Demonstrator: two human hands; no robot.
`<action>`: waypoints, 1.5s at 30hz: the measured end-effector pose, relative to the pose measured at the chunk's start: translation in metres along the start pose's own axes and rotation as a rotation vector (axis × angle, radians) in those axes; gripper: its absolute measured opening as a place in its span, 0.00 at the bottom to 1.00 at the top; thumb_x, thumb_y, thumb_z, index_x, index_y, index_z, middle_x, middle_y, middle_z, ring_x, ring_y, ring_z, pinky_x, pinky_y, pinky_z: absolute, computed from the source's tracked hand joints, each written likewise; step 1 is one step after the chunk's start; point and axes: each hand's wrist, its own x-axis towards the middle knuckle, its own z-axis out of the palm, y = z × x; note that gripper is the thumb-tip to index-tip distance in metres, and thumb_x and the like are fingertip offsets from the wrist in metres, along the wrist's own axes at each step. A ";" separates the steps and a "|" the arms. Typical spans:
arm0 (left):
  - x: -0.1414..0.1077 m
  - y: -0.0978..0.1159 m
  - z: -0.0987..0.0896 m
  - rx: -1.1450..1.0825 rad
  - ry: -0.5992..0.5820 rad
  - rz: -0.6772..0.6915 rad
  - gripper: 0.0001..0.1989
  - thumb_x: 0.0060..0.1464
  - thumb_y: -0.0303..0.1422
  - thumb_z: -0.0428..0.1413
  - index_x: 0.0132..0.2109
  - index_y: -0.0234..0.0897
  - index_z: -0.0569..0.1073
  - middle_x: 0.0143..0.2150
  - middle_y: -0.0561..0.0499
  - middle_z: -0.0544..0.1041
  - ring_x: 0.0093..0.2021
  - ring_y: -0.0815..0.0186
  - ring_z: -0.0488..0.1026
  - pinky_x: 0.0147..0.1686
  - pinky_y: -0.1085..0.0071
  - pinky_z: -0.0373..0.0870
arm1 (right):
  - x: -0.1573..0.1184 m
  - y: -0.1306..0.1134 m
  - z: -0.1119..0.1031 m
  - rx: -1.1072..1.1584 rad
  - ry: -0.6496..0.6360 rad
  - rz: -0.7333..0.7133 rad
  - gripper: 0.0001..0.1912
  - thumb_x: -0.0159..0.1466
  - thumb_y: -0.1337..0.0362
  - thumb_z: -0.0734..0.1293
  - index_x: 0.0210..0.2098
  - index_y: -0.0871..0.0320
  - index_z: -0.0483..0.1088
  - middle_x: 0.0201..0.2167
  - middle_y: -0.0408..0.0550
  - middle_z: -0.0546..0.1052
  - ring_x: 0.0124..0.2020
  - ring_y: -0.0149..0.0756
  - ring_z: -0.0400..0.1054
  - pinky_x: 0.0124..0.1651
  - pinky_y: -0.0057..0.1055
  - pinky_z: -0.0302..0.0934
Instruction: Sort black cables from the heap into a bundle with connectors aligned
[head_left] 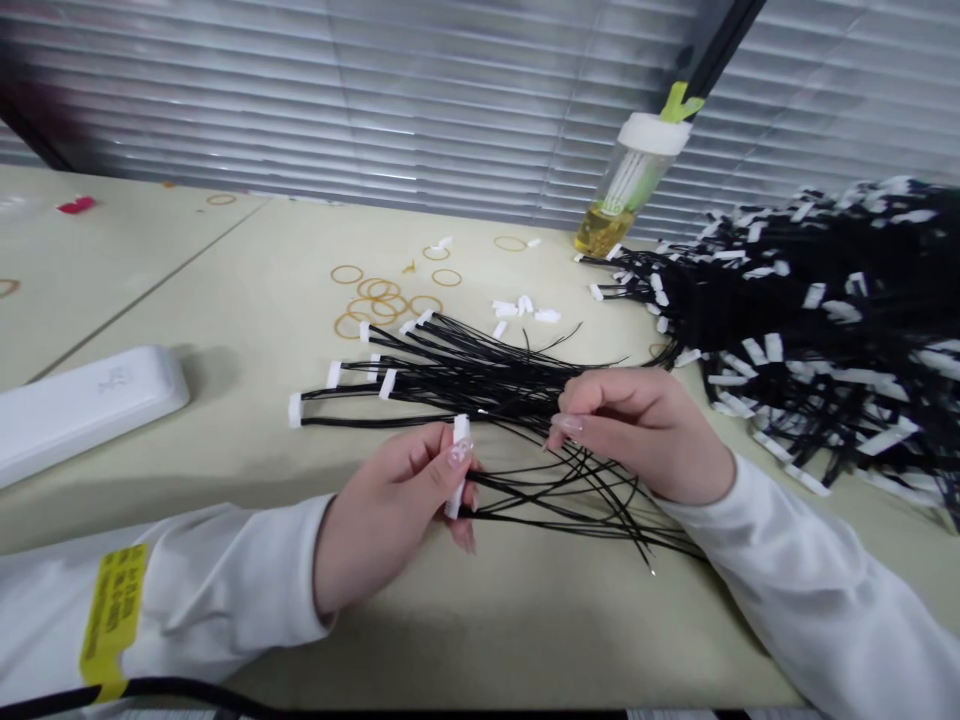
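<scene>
White sleeve [165,610], white wire connector [460,432] between left-hand fingers [409,455]

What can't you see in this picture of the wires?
Head view:
The white plug held by the left hand: its middle is hidden by the fingers.
The black wires at the right hand: the fingers hide what they pinch.
The big wire pile: cut off by the right edge.
The yellow sleeve label: print too small to read.

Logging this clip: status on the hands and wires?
Left hand pinching white connector. Right hand gripping black wires. Wire heap beside right hand.
</scene>
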 end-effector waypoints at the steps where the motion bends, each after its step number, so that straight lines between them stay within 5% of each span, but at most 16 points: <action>1: 0.000 0.000 0.000 -0.007 0.000 0.007 0.14 0.50 0.41 0.53 0.28 0.33 0.64 0.20 0.58 0.66 0.18 0.76 0.65 0.19 0.78 0.68 | 0.000 0.000 0.000 0.009 -0.010 -0.005 0.10 0.55 0.62 0.65 0.22 0.61 0.67 0.20 0.46 0.71 0.21 0.25 0.61 0.23 0.24 0.53; 22: -0.002 0.004 0.002 0.230 -0.007 0.063 0.12 0.53 0.38 0.47 0.28 0.34 0.62 0.21 0.58 0.65 0.18 0.76 0.65 0.20 0.78 0.65 | 0.002 -0.001 0.003 -0.102 -0.032 0.037 0.12 0.57 0.61 0.63 0.22 0.62 0.66 0.19 0.44 0.69 0.21 0.24 0.59 0.23 0.23 0.53; 32: -0.005 0.008 0.006 0.441 -0.068 0.065 0.10 0.54 0.35 0.45 0.27 0.36 0.61 0.23 0.57 0.62 0.22 0.74 0.63 0.21 0.76 0.67 | -0.001 -0.010 0.026 -0.522 0.021 -0.345 0.06 0.58 0.71 0.61 0.26 0.62 0.68 0.20 0.40 0.68 0.23 0.20 0.59 0.28 0.19 0.52; 45: -0.008 0.009 0.007 0.474 -0.094 0.057 0.11 0.54 0.36 0.45 0.26 0.37 0.59 0.23 0.56 0.62 0.21 0.73 0.63 0.20 0.75 0.66 | 0.000 -0.007 0.028 -0.507 -0.035 -0.403 0.07 0.56 0.75 0.60 0.25 0.62 0.67 0.21 0.41 0.67 0.23 0.22 0.58 0.27 0.21 0.51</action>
